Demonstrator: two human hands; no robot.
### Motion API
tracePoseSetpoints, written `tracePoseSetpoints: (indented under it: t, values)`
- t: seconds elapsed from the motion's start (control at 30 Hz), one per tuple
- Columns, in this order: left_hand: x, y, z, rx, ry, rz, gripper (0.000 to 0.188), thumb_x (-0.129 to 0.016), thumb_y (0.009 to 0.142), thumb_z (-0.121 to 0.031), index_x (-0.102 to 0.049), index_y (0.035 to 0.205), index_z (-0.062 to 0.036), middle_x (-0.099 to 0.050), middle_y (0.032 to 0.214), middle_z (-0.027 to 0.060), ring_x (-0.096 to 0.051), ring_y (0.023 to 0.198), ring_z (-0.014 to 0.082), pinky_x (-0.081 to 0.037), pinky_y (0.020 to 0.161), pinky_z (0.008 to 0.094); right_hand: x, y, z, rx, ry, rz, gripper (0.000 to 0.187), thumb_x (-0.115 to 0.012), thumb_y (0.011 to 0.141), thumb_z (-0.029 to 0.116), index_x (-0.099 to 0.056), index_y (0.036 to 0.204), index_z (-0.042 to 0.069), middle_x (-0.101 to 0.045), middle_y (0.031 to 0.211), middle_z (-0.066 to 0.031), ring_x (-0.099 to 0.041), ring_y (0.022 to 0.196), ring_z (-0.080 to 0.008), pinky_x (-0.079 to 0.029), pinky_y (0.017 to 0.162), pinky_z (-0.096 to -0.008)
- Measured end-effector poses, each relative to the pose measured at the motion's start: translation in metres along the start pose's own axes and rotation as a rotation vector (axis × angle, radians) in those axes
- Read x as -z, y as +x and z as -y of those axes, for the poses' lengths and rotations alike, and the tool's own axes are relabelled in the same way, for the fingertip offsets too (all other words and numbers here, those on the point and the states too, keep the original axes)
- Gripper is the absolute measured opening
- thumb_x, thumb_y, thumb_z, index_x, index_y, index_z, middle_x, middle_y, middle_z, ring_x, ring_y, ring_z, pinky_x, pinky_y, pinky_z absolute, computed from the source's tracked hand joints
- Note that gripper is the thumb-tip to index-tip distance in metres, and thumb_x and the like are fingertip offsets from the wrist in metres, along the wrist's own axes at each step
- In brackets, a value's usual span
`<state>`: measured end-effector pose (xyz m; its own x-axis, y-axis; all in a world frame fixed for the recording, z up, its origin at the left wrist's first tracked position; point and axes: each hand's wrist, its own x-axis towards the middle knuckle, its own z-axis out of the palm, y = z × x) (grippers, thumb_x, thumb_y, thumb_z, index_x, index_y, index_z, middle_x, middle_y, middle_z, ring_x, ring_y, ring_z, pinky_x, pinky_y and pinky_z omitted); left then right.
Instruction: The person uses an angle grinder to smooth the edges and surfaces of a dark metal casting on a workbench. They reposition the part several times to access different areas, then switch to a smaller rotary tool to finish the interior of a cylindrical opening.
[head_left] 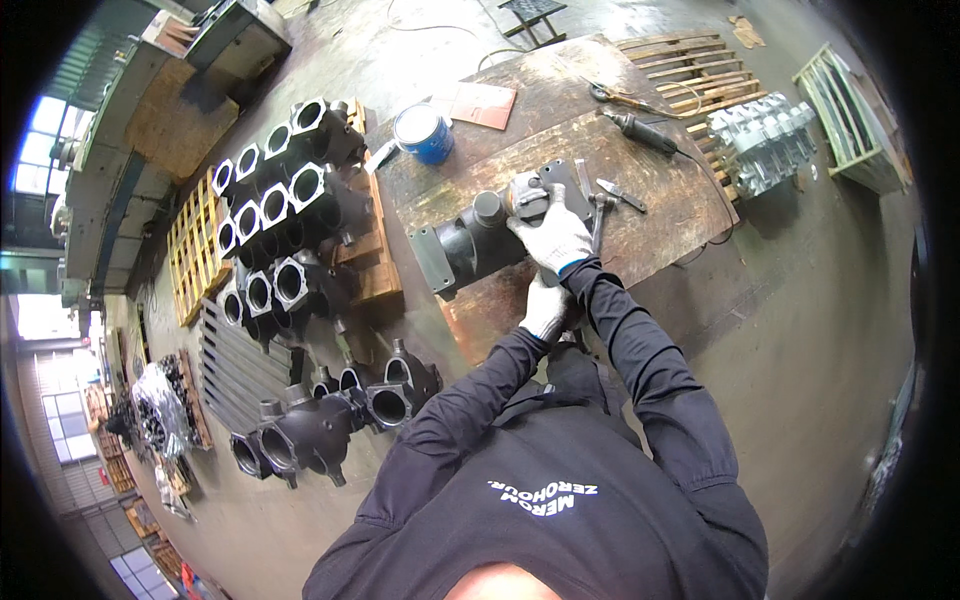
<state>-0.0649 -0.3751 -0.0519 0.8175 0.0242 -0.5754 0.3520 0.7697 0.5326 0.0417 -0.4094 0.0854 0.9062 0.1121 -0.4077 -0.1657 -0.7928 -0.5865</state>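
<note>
A long black metal casting [470, 245] lies across the worktable, with a flat flange at each end and a round capped stub on top. At its right half, my right hand [555, 240], in a white glove, grips a rounded grey metal piece [527, 193]. Whether that piece belongs to the casting or is a tool on it, I cannot tell. My left hand [545, 308], also gloved, is closed just below my right wrist at the table's near edge; what it holds is hidden. A hammer [599, 222] and a knife-like tool [622, 195] lie right of the casting.
On the worn wooden worktable [680, 225] stand a blue can [423, 135], a reddish sheet [483, 105] and a corded grinder [643, 133]. Rows of black castings [285, 205] stand on pallets at left, more castings [310, 435] on the floor. Grey castings [762, 145] sit at right.
</note>
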Motion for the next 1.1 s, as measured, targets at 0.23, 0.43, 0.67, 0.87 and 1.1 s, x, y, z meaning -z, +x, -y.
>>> tracePoseSetpoints:
  t: [0.23, 0.43, 0.67, 0.87, 1.1]
  values:
    - [-0.004, 0.025, -0.015, -0.005, -0.352, 0.199, 0.039, -0.048, 0.093, 0.008, -0.057, 0.13, -0.0006, -0.068, 0.113, 0.012, -0.063, 0.1, 0.0254, -0.051, 0.095, 0.0354, 0.008, 0.032, 0.012, 0.114, 0.014, 0.035, 0.089, -0.077, 0.081, 0.056, -0.038, 0.145, 0.006, -0.055, 0.138, -0.0253, -0.065, 0.116, -0.042, -0.054, 0.096, -0.049]
    - [-0.026, -0.006, 0.001, -0.173, 0.058, -0.078, 0.045, -0.053, 0.09, 0.01, -0.054, 0.134, 0.0005, -0.067, 0.123, 0.0108, -0.064, 0.11, 0.0245, -0.05, 0.098, 0.036, 0.021, 0.006, -0.006, 0.115, 0.092, 0.053, 0.087, -0.077, 0.082, 0.054, -0.037, 0.144, 0.007, -0.067, 0.121, -0.0263, -0.069, 0.107, -0.0423, -0.055, 0.091, -0.0498]
    - [-0.032, -0.063, -0.021, -0.224, 0.477, -0.118, 0.047, -0.061, 0.082, 0.007, -0.055, 0.128, 0.0037, -0.068, 0.118, 0.0143, -0.066, 0.107, 0.0253, -0.051, 0.095, 0.0359, 0.015, -0.039, -0.006, 0.07, 0.102, -0.081, 0.1, -0.076, 0.08, 0.064, -0.031, 0.15, 0.01, -0.071, 0.11, -0.0276, -0.071, 0.102, -0.0444, -0.056, 0.09, -0.0495]
    - [-0.032, -0.085, -0.006, -0.392, 0.585, 0.149, 0.051, -0.07, 0.081, -0.002, -0.054, 0.129, 0.0028, -0.067, 0.122, 0.0143, -0.065, 0.11, 0.0231, -0.05, 0.099, 0.0341, 0.009, -0.068, -0.054, 0.043, 0.342, -0.185, 0.115, -0.088, 0.067, 0.034, -0.02, 0.153, 0.0, -0.066, 0.121, -0.0308, -0.067, 0.114, -0.0429, -0.054, 0.1, -0.0452]
    - [-0.067, -0.1, 0.005, 0.089, 1.089, 0.279, 0.082, -0.088, 0.08, -0.034, -0.045, 0.138, 0.0045, -0.066, 0.121, 0.0205, -0.067, 0.109, 0.0268, -0.054, 0.096, 0.038, 0.026, -0.073, -0.172, -0.037, 0.778, -0.536, 0.102, -0.092, 0.068, 0.01, -0.026, 0.145, 0.005, -0.05, 0.135, -0.0198, -0.055, 0.12, -0.0272, -0.049, 0.102, -0.0414]
